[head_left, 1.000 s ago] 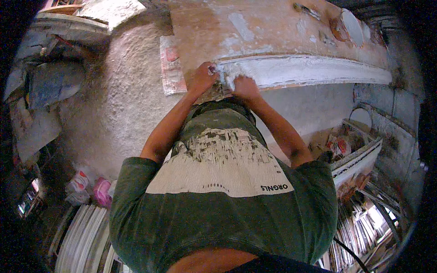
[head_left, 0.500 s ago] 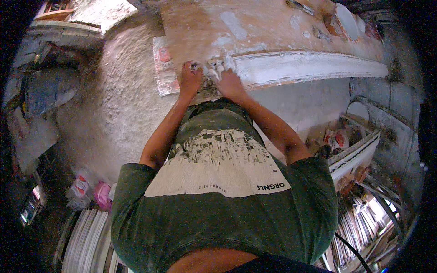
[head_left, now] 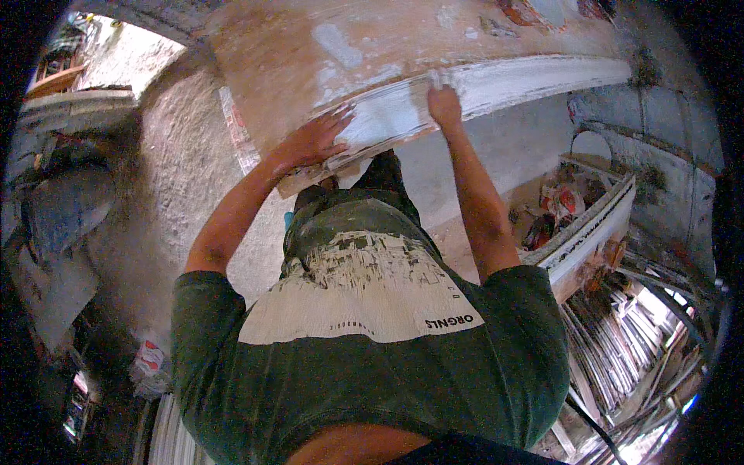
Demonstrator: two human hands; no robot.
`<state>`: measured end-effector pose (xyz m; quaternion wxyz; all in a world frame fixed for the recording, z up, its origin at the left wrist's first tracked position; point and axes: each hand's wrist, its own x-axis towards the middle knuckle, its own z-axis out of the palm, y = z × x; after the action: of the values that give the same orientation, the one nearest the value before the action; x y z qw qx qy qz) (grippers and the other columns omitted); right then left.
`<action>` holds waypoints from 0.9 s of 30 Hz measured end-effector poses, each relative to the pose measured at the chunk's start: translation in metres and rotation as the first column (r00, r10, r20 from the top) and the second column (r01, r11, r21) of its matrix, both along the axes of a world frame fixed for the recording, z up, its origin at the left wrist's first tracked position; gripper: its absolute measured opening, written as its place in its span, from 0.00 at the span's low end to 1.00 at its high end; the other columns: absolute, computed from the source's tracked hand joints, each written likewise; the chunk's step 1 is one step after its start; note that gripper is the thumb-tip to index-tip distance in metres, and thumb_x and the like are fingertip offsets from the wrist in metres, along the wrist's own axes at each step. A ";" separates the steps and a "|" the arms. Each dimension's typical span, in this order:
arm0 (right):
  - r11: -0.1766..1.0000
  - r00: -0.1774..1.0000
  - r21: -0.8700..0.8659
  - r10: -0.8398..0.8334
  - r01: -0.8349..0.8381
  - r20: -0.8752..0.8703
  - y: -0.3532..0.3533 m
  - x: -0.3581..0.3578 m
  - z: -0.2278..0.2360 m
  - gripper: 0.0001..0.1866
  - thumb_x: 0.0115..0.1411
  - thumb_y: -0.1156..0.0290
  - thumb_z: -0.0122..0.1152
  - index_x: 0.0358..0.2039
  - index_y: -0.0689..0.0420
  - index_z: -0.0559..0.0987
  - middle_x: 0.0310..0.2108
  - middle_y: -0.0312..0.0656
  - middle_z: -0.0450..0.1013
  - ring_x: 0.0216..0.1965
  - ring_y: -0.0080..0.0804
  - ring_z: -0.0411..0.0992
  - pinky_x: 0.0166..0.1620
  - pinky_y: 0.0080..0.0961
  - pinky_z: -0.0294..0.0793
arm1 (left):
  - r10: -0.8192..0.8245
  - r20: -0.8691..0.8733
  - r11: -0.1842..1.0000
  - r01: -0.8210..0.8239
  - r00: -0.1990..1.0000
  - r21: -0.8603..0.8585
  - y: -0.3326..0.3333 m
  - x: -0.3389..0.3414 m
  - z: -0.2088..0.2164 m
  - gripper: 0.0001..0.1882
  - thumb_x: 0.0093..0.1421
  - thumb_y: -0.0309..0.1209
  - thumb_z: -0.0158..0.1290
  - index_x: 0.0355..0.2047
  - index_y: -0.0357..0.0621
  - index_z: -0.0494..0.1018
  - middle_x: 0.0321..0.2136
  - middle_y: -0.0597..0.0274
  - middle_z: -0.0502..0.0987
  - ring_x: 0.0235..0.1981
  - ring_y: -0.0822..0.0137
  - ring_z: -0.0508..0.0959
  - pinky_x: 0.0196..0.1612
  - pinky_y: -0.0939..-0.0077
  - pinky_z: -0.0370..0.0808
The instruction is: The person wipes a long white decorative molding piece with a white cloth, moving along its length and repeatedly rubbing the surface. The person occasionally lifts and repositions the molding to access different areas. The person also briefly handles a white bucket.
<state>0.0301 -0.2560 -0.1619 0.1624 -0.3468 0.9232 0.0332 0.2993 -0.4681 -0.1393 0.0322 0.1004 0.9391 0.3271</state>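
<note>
A long white plaster-like strip [head_left: 496, 84] with ridged edges lies along the near edge of a worn brown work table [head_left: 271, 70]. My left hand [head_left: 316, 139] rests palm down over the strip's left end, its fingers stretched out toward the right. Farther along the strip, my right hand [head_left: 443, 102] is closed at the surface. Something pale shows at its fingertips, too blurred to name. Between the two hands, the strip's face looks smooth and wet.
White smears and reddish scraps [head_left: 531, 14] mark the table's far side. A red and white printed sheet [head_left: 236, 128] hangs at its left edge. To the right stands a trough [head_left: 593, 225] with bags in it. Stacked long strips [head_left: 608, 349] lie behind on the right.
My hands were close together at the strip's left end. The right has moved rightward along it, and the left has opened and now lies flat. The view has shifted too.
</note>
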 end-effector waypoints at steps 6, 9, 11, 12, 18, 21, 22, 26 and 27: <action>0.983 0.974 -0.176 -0.008 0.049 0.226 -0.055 0.100 0.046 0.25 0.56 0.54 0.46 0.38 0.67 0.72 0.38 0.58 0.68 0.44 0.54 0.66 0.46 0.44 0.67 | -0.065 0.082 0.985 0.077 0.995 -0.157 0.003 -0.028 -0.008 0.39 0.57 0.50 0.43 0.60 0.37 0.45 0.62 0.48 0.43 0.62 0.50 0.47 0.63 0.63 0.47; 0.925 0.930 -0.186 -0.289 0.332 0.226 -0.042 0.065 0.027 0.27 0.55 0.52 0.46 0.39 0.67 0.73 0.40 0.58 0.68 0.45 0.55 0.66 0.47 0.46 0.66 | -0.096 0.100 0.992 0.103 0.990 -0.078 0.018 -0.064 0.011 0.42 0.54 0.50 0.47 0.60 0.37 0.46 0.62 0.46 0.42 0.63 0.52 0.45 0.63 0.63 0.44; 0.940 0.973 -0.252 -0.212 0.230 0.096 -0.020 0.014 0.019 0.26 0.55 0.52 0.44 0.39 0.66 0.72 0.40 0.58 0.69 0.44 0.55 0.67 0.46 0.48 0.67 | -0.072 0.093 0.992 0.081 0.993 -0.099 0.030 -0.091 0.009 0.42 0.54 0.50 0.47 0.60 0.36 0.46 0.62 0.46 0.42 0.63 0.51 0.45 0.63 0.63 0.43; 0.893 0.946 -0.317 -0.322 0.318 0.042 -0.002 -0.018 -0.018 0.27 0.56 0.49 0.44 0.35 0.62 0.76 0.38 0.56 0.71 0.41 0.54 0.69 0.48 0.49 0.65 | -0.081 0.088 0.991 0.090 0.993 -0.103 0.039 -0.111 0.008 0.43 0.54 0.51 0.47 0.60 0.36 0.46 0.62 0.47 0.42 0.63 0.51 0.45 0.63 0.63 0.43; 0.934 0.911 -0.264 -0.310 0.239 -0.273 0.090 -0.187 -0.059 0.22 0.57 0.54 0.45 0.34 0.61 0.76 0.27 0.54 0.72 0.32 0.51 0.71 0.35 0.45 0.70 | -0.059 0.010 0.997 0.059 0.998 0.042 0.107 -0.240 0.000 0.41 0.55 0.54 0.42 0.60 0.36 0.47 0.60 0.42 0.49 0.60 0.48 0.52 0.62 0.62 0.48; 0.903 0.879 -0.261 -0.405 0.341 -0.252 0.092 -0.198 -0.007 0.26 0.56 0.49 0.45 0.39 0.61 0.74 0.32 0.55 0.71 0.33 0.49 0.71 0.33 0.43 0.72 | -0.168 -0.196 0.985 0.172 0.966 0.003 0.147 -0.290 -0.015 0.39 0.57 0.53 0.42 0.59 0.37 0.50 0.60 0.48 0.50 0.61 0.53 0.50 0.62 0.65 0.48; 0.948 0.901 -0.188 -0.306 0.257 -0.309 0.098 -0.200 -0.005 0.27 0.56 0.48 0.45 0.39 0.61 0.74 0.33 0.55 0.71 0.34 0.48 0.71 0.34 0.43 0.73 | -0.183 -0.229 0.983 0.183 0.956 -0.020 0.154 -0.298 -0.015 0.37 0.58 0.52 0.41 0.58 0.37 0.51 0.60 0.49 0.50 0.62 0.53 0.50 0.63 0.65 0.48; 0.988 0.932 -0.096 -0.150 0.125 -0.329 0.077 -0.157 -0.029 0.25 0.55 0.48 0.47 0.35 0.60 0.75 0.30 0.51 0.71 0.30 0.47 0.72 0.34 0.43 0.73 | -0.211 -0.169 0.978 0.209 0.963 -0.028 0.138 -0.274 -0.022 0.34 0.59 0.50 0.41 0.58 0.39 0.52 0.60 0.50 0.49 0.62 0.53 0.49 0.63 0.64 0.48; 0.976 0.930 -0.154 -0.194 0.152 -0.312 0.063 -0.132 -0.023 0.25 0.54 0.49 0.48 0.34 0.60 0.76 0.30 0.49 0.72 0.29 0.47 0.72 0.33 0.43 0.73 | -0.240 -0.168 0.970 0.240 0.956 -0.020 0.127 -0.256 -0.026 0.35 0.58 0.49 0.42 0.59 0.40 0.51 0.61 0.49 0.49 0.61 0.52 0.50 0.63 0.62 0.48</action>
<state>-0.1021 -0.1929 -0.1852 -0.0120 -0.2634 0.9645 0.0166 0.0431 -0.3412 -0.1655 -0.0082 0.2412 0.9191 0.3115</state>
